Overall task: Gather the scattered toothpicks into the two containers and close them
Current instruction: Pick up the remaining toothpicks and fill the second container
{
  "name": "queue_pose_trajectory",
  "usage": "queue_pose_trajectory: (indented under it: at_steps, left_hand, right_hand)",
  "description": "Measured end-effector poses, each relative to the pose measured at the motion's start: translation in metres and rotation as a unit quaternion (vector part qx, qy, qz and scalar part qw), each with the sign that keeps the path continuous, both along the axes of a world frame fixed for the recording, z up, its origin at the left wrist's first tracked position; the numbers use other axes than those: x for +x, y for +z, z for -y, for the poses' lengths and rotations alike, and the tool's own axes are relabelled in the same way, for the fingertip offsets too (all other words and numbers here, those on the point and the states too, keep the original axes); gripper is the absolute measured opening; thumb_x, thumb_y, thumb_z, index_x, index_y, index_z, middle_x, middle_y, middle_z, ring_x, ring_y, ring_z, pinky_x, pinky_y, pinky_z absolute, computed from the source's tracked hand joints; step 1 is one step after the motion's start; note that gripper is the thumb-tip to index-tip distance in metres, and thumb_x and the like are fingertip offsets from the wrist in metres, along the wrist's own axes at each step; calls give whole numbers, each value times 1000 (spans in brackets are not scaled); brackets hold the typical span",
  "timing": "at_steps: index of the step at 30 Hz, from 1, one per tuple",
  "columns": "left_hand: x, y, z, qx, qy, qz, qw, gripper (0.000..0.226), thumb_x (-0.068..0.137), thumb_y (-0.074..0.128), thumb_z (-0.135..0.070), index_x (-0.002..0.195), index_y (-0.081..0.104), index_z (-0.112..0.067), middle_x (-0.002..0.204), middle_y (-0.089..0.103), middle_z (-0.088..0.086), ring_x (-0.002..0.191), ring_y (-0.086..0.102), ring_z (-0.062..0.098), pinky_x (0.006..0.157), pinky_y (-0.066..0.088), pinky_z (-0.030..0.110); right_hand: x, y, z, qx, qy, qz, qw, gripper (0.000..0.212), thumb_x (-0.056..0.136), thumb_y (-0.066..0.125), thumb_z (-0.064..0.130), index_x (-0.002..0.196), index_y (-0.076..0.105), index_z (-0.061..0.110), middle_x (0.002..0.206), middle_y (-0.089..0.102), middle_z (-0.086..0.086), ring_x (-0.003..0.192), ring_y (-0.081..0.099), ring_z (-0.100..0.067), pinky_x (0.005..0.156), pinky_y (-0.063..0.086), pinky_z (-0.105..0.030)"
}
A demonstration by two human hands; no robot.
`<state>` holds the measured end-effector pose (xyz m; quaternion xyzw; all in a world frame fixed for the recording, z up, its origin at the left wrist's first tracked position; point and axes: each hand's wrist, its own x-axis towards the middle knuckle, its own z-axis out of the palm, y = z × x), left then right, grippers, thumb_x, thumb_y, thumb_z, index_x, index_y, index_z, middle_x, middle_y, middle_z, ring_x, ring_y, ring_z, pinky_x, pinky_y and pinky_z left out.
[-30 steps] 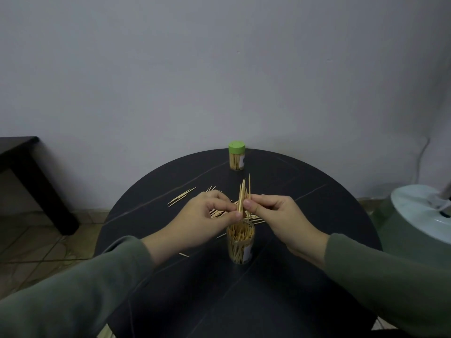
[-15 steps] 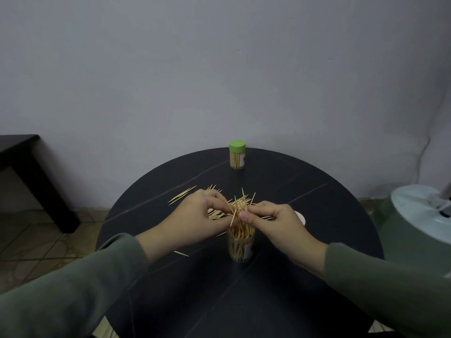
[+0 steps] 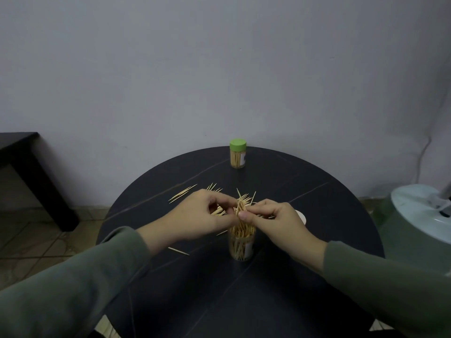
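While I watch through the head camera, both hands meet over the open toothpick container (image 3: 241, 245) near the middle of the round black worktop (image 3: 317, 264). The bundle of toothpicks (image 3: 240, 208), which a second ago stood tall above the rim, now sits lower, its ends partly down among the sticks already inside. My right hand (image 3: 275, 223) pinches the bundle between thumb and curled fingers; my left hand (image 3: 202, 215) has its fingers curled against the same bundle, steadying it. So, as I judge it, this load is nearly in. Loose toothpicks (image 3: 181, 195) lie on the worktop behind the hands, and a single toothpick (image 3: 178, 251) lies nearer me. The green-lidded container (image 3: 238, 157) stands closed at the far edge. A white round thing, perhaps the second lid (image 3: 301, 217), peeks out behind my right hand; most of it is hidden.
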<state>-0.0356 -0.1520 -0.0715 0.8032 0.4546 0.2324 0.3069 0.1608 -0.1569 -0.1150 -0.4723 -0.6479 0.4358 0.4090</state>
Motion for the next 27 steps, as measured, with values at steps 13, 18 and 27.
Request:
queue_pose_trajectory:
  at_steps: [13,18,27]
  left_hand:
    - [2,-7,-3,50,19,42,998,11,84,72,-30,95,75,-29,85,69,-15,77,60,-7,63,41,7]
    - [7,-10,-2,62,-3,13,998,14,88,68,-30,99,70,-38,90,67,-21,89,61,-8,71,44,6]
    - [-9,-15,-3,228,-111,-133,958,47,99,36,-51,143,43,-36,124,61,-18,115,47,2,91,46,27]
  right_hand:
    - [18,18,-4,48,137,176,974,40,69,67,53,108,56,55,104,60,19,103,54,9,89,46,-17]
    - [19,14,-8,74,158,296,939,47,59,65,74,104,56,61,108,60,33,112,47,13,111,31,-40]
    - [20,13,-11,94,136,275,947,59,60,70,71,110,69,40,109,64,30,112,53,8,108,34,-47]
